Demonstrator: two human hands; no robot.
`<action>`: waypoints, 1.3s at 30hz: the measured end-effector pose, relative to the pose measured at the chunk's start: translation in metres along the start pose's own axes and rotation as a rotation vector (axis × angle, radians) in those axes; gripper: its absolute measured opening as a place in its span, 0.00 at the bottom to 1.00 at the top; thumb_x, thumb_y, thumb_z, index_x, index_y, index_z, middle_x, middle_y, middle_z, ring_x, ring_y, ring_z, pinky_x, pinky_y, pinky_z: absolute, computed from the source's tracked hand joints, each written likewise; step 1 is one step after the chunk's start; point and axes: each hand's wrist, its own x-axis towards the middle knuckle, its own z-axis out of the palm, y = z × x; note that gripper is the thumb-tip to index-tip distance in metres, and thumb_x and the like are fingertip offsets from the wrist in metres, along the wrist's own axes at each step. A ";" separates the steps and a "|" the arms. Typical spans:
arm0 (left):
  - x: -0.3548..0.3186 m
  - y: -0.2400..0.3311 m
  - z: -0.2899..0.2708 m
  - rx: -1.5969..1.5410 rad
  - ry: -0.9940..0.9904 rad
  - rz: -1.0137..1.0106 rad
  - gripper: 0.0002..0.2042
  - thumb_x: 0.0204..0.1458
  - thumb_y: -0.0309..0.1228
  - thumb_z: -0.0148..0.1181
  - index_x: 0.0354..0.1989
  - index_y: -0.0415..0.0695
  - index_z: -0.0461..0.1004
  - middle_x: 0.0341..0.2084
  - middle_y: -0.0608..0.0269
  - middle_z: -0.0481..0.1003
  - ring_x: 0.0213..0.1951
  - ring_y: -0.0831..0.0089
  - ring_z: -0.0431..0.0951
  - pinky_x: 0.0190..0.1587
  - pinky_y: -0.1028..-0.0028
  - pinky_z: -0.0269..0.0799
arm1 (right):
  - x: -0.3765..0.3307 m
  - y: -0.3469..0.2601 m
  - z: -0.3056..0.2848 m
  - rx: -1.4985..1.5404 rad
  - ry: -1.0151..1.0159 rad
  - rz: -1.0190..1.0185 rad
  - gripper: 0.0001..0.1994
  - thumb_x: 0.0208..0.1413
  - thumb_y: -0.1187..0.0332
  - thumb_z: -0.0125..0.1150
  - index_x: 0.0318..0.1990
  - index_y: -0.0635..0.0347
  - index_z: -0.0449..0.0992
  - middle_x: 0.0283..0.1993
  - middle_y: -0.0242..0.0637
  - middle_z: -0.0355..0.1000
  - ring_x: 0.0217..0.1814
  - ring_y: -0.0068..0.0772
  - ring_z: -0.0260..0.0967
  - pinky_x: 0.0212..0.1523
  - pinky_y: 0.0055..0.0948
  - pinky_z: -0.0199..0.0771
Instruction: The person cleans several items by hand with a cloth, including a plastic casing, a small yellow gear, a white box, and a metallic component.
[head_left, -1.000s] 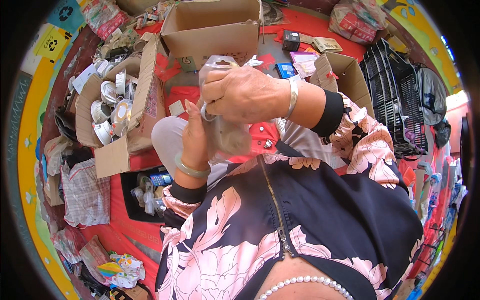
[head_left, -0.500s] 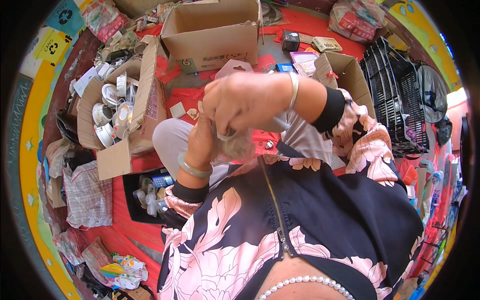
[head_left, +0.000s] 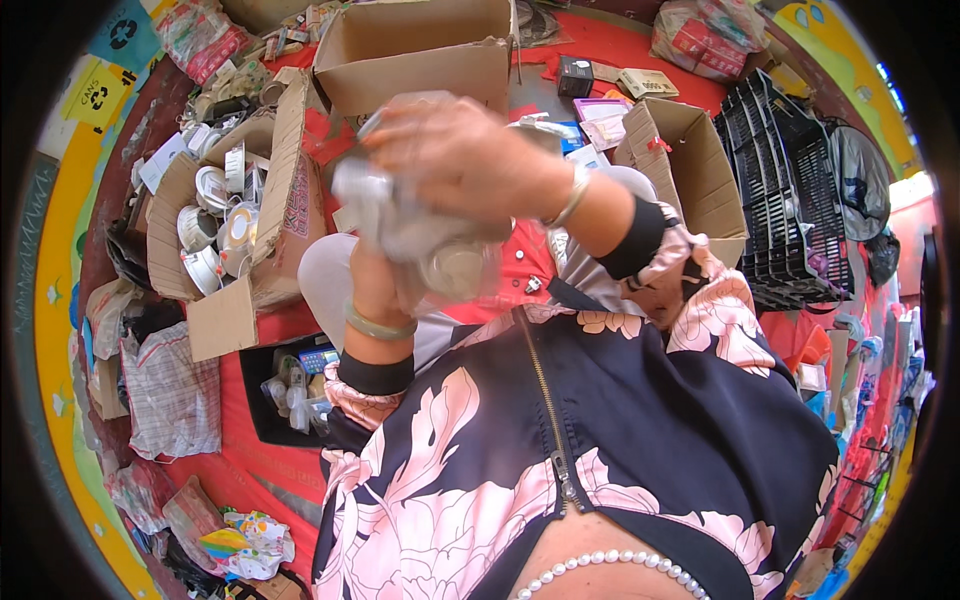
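In front of my lap a clear plastic package [head_left: 458, 268] is smeared by motion, and something pale and round shows through its lower part. My left hand [head_left: 378, 280] grips it from below, its fingers mostly hidden behind the plastic. Over the top reaches my right hand [head_left: 455, 160], blurred, its fingers curled round the package's upper left part. Left of my hands stands an opened cardboard box [head_left: 285, 190] holding several white round lamp fittings [head_left: 240, 228].
A large cardboard box [head_left: 415, 80] stands ahead, a smaller one [head_left: 690, 170] to the right beside a black plastic crate [head_left: 785, 200]. By my left knee sits a black tray [head_left: 262, 400] with bulbs and a blue calculator-like device [head_left: 318, 360]. A checked bag [head_left: 175, 390] lies further left.
My right hand has swung from above the left hand to the package's upper left, its fingers now spread over it. The package has tilted and shows more of its clear plastic.
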 end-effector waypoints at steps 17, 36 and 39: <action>-0.004 0.030 -0.015 -0.062 -0.079 0.103 0.28 0.60 0.50 0.38 0.61 0.41 0.57 0.53 0.54 0.67 0.51 0.59 0.71 0.51 0.61 0.69 | -0.033 0.042 -0.027 0.322 0.459 0.676 0.14 0.52 0.66 0.56 0.44 0.62 0.75 0.41 0.40 0.74 0.41 0.31 0.72 0.41 0.27 0.72; -0.001 0.034 -0.020 -0.052 -0.134 0.173 0.28 0.60 0.51 0.36 0.61 0.42 0.56 0.54 0.53 0.66 0.51 0.59 0.70 0.50 0.62 0.70 | -0.055 0.038 -0.013 -0.037 -0.359 -0.007 0.12 0.44 0.78 0.57 0.39 0.57 0.76 0.52 0.40 0.70 0.55 0.43 0.67 0.51 0.35 0.70; 0.000 0.041 -0.014 -0.113 -0.162 0.209 0.27 0.60 0.50 0.37 0.63 0.46 0.55 0.54 0.55 0.66 0.51 0.60 0.71 0.50 0.62 0.70 | -0.068 0.074 -0.016 -0.053 -0.064 0.287 0.13 0.47 0.75 0.56 0.42 0.57 0.77 0.47 0.41 0.73 0.47 0.41 0.71 0.48 0.30 0.71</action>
